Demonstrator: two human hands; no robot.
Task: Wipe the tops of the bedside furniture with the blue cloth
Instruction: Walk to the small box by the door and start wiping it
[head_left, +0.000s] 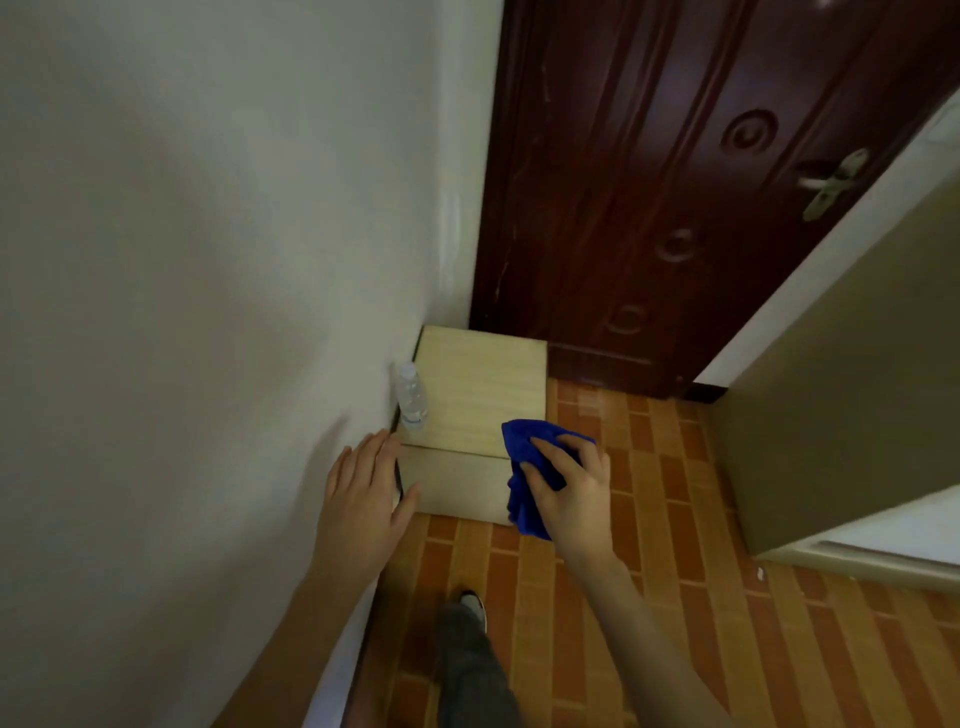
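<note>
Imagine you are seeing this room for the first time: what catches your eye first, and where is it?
The bright blue cloth, gripped in the right hand at the near right corner of the pale wooden bedside cabinet, stands out most. Behind the cabinet rises a dark red door, and a clear water bottle stands at the cabinet's left edge by the wall.

A pale wooden bedside cabinet (480, 384) stood on the orange tiled floor (675, 519). On its top, at the left edge, a clear plastic water bottle (412, 397) stood upright. A blue cloth (521, 439) overlapped the front right corner; contact unclear.
</note>
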